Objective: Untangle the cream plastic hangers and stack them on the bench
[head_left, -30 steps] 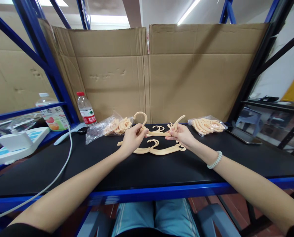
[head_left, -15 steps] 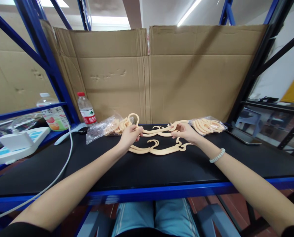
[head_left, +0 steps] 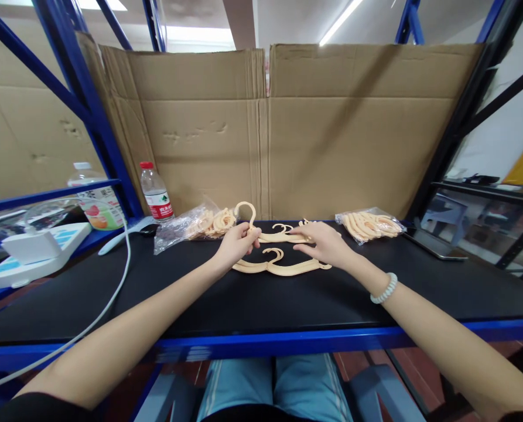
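My left hand [head_left: 237, 243] pinches a beige hanger part whose curved hook [head_left: 246, 206] rises above the fingers. To its right is my right hand [head_left: 325, 243], thumb and fingers apart over the beige hanger pieces. Between the hands, a beige hanger with a small hook [head_left: 282, 227] lies at the back of the black mat, its right end covered by my right hand. In front lies another beige hanger [head_left: 291, 269] with its hook upward; my right hand hides part of the space above its right end.
Clear bags of beige parts lie behind my left hand [head_left: 200, 225] and at the right [head_left: 370, 225]. A red-capped water bottle [head_left: 156, 196], a power strip [head_left: 37, 258] and a white cable [head_left: 123, 275] are at the left. Cardboard [head_left: 353, 135] walls the back.
My right hand has let go of the beige part it gripped, and its fingers have spread over the hanger pieces. My left hand has shifted slightly right, still pinching the hooked part.
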Action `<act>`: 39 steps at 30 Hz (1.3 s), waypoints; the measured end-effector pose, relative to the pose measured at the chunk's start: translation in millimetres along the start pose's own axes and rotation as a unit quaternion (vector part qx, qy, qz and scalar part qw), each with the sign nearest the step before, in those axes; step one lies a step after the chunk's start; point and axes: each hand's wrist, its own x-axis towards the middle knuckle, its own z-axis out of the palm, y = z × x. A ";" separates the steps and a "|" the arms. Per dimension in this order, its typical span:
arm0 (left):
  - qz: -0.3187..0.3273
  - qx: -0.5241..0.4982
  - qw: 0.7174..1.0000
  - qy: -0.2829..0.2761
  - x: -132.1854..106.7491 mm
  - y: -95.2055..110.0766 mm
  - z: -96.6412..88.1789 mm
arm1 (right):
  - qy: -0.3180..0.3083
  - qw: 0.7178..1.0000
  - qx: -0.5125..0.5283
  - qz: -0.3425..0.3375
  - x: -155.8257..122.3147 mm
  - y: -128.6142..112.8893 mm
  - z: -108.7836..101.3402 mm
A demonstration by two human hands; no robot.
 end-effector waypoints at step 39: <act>0.129 0.440 0.841 -0.286 -15.1 18.5 -13.1 | -0.347 0.928 0.107 0.088 -7.8 16.1 -14.5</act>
